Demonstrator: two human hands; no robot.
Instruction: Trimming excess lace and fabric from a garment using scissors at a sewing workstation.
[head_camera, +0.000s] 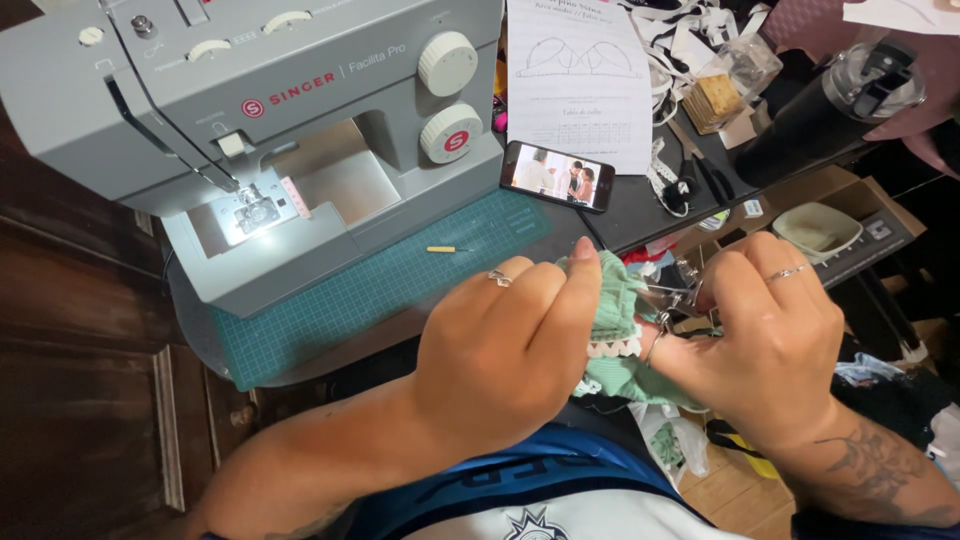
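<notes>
At lower centre, the left hand (500, 345) pinches green cloth (618, 300) by its lace edge, while the right hand (765, 335) grips small scissors (668, 300) against it. The sewing machine (260, 130) fills the upper left, beyond a bare strip of cutting mat (400, 285).

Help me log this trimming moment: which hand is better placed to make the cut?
Probably the right hand: it already grips the small scissors, blades at the green fabric, while the left hand pinches that fabric steady.

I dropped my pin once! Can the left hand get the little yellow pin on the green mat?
Probably yes. The yellow pin lies bare on the green mat, just beyond the left hand, but that hand is holding green fabric.
</notes>
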